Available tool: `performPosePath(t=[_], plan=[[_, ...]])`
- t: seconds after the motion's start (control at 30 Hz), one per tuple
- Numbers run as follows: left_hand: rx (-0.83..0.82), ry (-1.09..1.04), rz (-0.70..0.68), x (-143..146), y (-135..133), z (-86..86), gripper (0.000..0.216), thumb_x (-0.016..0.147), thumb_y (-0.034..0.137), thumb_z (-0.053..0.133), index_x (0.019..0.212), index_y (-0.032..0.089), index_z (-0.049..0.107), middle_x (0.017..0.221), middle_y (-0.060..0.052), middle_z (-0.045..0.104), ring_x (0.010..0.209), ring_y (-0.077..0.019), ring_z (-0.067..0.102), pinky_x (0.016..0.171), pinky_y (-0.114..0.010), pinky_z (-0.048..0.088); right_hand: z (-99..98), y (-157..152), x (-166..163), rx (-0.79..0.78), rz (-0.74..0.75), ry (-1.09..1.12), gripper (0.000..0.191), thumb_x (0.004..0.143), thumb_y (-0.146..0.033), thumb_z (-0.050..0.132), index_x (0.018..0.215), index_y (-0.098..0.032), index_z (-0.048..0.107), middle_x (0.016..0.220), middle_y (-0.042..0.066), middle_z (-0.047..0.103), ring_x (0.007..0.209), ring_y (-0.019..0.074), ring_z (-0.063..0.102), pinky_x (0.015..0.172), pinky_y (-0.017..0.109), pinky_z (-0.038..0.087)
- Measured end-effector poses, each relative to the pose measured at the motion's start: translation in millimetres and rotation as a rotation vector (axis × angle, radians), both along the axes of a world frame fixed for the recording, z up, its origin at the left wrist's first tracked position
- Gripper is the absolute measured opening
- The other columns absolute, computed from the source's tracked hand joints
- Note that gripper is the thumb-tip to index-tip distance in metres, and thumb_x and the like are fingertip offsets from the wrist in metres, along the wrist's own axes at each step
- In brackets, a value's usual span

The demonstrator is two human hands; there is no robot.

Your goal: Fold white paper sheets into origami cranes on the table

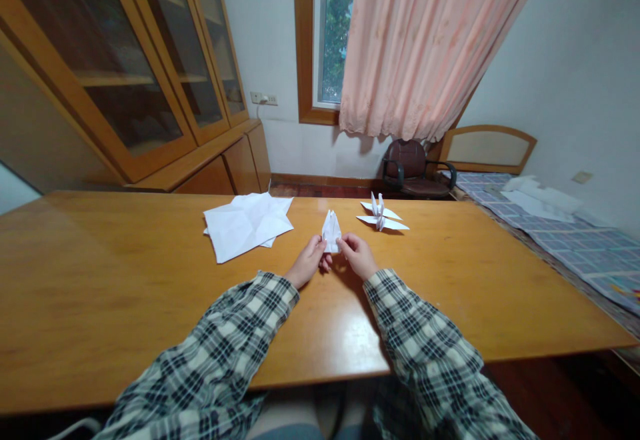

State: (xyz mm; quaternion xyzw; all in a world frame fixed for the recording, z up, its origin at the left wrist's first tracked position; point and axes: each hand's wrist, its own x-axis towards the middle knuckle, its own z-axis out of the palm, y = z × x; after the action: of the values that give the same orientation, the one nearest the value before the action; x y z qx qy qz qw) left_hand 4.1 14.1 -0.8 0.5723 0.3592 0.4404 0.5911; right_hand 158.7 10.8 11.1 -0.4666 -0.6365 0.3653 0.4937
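Between my two hands is a small piece of folded white paper, its narrow end pointing away from me. My left hand is closed on its left lower edge, with some fingers curled beneath. On the right lower edge, the thumb and fingers of my right hand pinch the paper. Folded paper cranes with spread wings stand to the right, beyond my right hand. Creased white paper sheets lie overlapping to the left of the folded piece.
All this is on a wide wooden table. Past its far edge stand a glass-doored cabinet at left and a dark office chair. A bed with a checked cover is along the right side.
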Motion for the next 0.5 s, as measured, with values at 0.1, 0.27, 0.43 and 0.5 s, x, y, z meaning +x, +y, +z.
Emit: performPosePath(t=[0.1,0.27,0.43,0.5], plan=[[0.003,0.005,0.019,-0.4,0.6,-0.4,0.038,0.082,0.056,0.046,0.085,0.019,0.041,0.06,0.004,0.057,0.044,-0.0076,0.054,0.04,-0.017,0.041,1.0,-0.3,-0.3,-0.002,-0.004,0.005,0.034,0.08,-0.05,0.051,0.067,-0.018,0.051,0.055,-0.004,0.043,0.051,0.0105,0.04,0.049,0.023,0.033],[-0.017,-0.006,0.04,-1.5,1.9,-0.2,0.036,0.081,0.054,0.048,0.083,0.018,0.043,0.061,0.004,0.056,0.045,-0.0069,0.053,0.042,-0.016,0.041,4.9,-2.5,-3.1,-0.035,0.042,0.049,0.034,0.078,-0.051,0.053,0.068,-0.018,0.051,0.055,-0.005,0.044,0.05,0.0099,0.04,0.049,0.023,0.033],[-0.068,-0.059,0.088,-2.0,1.4,4.5,0.037,0.079,0.054,0.051,0.083,0.017,0.048,0.059,0.005,0.051,0.047,-0.006,0.051,0.046,-0.017,0.045,8.1,-4.5,-4.8,-0.077,0.103,0.114,0.035,0.08,-0.053,0.049,0.076,-0.018,0.053,0.053,-0.006,0.041,0.047,0.0094,0.038,0.047,0.023,0.032],[-0.082,-0.072,0.107,-1.8,0.8,6.1,0.038,0.079,0.054,0.05,0.083,0.017,0.049,0.059,0.006,0.049,0.047,-0.0061,0.05,0.046,-0.017,0.045,7.6,-4.4,-4.7,-0.078,0.105,0.116,0.035,0.079,-0.053,0.05,0.077,-0.018,0.054,0.053,-0.006,0.042,0.047,0.0094,0.039,0.047,0.023,0.032]])
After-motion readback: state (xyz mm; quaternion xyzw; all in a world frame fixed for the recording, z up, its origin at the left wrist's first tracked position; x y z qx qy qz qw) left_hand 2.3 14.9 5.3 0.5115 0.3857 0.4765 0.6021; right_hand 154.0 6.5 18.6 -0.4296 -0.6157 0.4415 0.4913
